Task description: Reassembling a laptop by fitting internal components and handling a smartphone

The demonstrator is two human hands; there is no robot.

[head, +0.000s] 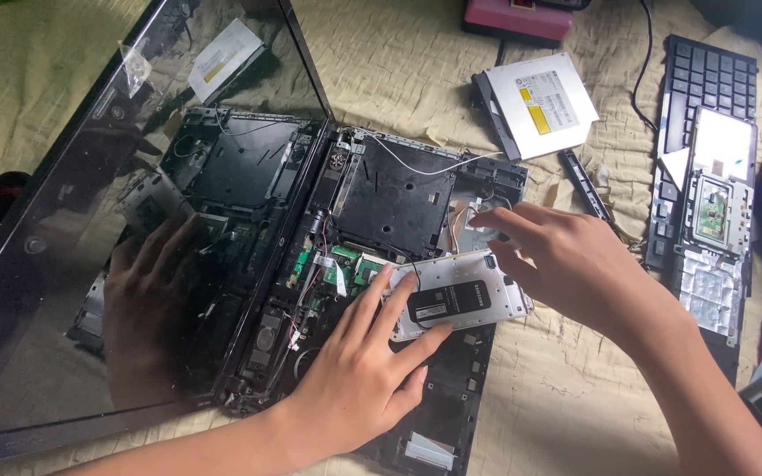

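Black plastic fills most of my view: an opened laptop base (399,203) lies on a beige quilted cloth (566,388), with its glossy screen (90,247) folded back toward 9 o'clock. The keyboard cover is off, so I see a green circuit board (346,264), thin wires and a black drive bay.

My left hand (359,370) comes in from 6 o'clock and rests on the base. Its fingers (399,304) are spread open and press flat on a silver hard drive (460,300) with a black label, which lies on the base at its 3 o'clock edge. The thumb touches the near edge of the drive.

My right hand (575,264) comes in from 4 o'clock. Its fingers (491,220) are loosely curled, and they touch the far right corner of the drive, near the empty metal bay. I cannot tell if they really pinch it.

At 1 o'clock from the base, a white optical drive (544,104) lies on the cloth, well apart from my hands. At 3 o'clock lies the removed keyboard panel (703,167), with a small green board on its back. A pink box (518,19) sits at 12 o'clock, at the frame edge.
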